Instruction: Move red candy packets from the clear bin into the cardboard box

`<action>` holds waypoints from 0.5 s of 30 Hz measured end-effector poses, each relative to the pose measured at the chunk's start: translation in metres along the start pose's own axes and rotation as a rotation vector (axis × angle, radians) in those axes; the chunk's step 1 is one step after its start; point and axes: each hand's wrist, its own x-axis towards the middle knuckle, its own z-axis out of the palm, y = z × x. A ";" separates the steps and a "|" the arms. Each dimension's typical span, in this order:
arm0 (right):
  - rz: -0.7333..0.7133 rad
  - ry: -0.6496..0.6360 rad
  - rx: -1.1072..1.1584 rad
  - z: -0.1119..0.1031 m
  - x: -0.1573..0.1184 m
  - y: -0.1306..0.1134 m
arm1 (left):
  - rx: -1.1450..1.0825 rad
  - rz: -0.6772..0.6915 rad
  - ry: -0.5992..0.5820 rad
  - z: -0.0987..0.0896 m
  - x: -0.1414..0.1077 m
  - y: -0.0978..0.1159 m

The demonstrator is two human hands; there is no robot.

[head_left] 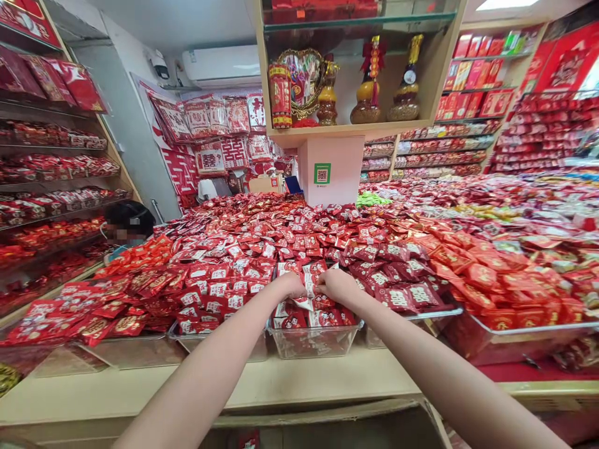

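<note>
Both hands are over a clear plastic bin (316, 344) filled with small red-and-white printed packets (289, 317). My left hand (294, 286) has its fingers curled down at a white-and-red packet (309, 282) in the middle of the bin. From the other side, my right hand (335, 286) pinches at the same packet with closed fingers. Its fingertips are partly hidden, and so are those of the left. Dark maroon packets (397, 299) lie close beyond my right wrist.
Bins of red packets (219, 290) and orange-red packets (496, 290) flank this one along the pale counter edge (299, 383). An open cardboard box (337, 427) sits below. A glass-shelved cabinet (349, 132) hangs ahead. At left, a person (128, 224) is beside stocked shelves (56, 146).
</note>
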 end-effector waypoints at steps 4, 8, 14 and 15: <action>0.009 0.024 0.008 -0.011 -0.003 -0.001 | 0.122 0.003 -0.038 -0.010 -0.008 0.010; -0.013 0.137 0.230 -0.024 -0.031 -0.013 | 0.151 0.098 0.080 -0.028 -0.043 0.017; -0.058 -0.122 1.253 0.002 -0.101 -0.049 | -0.136 0.166 0.168 -0.017 -0.125 0.007; -0.047 -0.117 1.327 0.008 -0.108 -0.053 | -0.260 0.140 0.160 -0.013 -0.135 0.003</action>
